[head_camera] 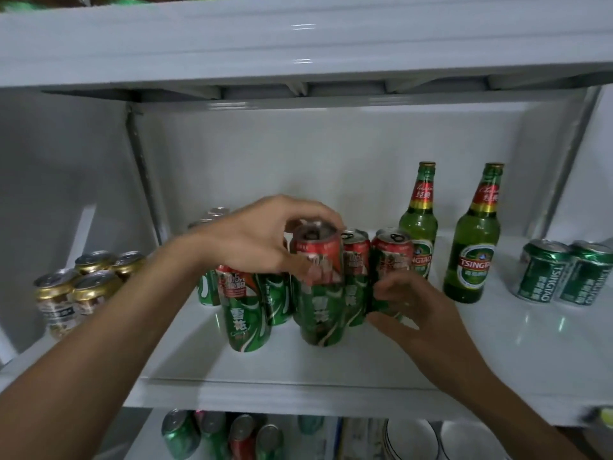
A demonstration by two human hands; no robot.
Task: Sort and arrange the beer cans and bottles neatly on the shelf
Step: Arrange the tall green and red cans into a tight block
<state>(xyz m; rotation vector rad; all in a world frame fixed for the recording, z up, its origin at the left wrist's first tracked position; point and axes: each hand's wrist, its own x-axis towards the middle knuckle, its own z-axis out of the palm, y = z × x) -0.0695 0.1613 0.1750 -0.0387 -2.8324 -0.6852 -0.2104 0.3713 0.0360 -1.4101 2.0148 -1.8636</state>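
On the white shelf [331, 366], several tall green-and-red cans stand in a cluster at the middle. My left hand [262, 237] grips the top rim of the front middle can [320, 313] from above. My right hand [408, 307] is wrapped around the lower part of the can [393, 250] at the cluster's right end. Another tall can [245, 313] stands at the front left of the cluster. Two green Tsingtao bottles [419, 224] [474, 247] stand upright to the right. Two short green Tsingtao cans [540, 270] [583, 277] sit at the far right.
Several gold-topped cans [79, 287] are grouped at the shelf's left. An upper shelf [298, 41] hangs low overhead. The shelf below holds several green and red cans [212, 436] and stacked white bowls [411, 439].
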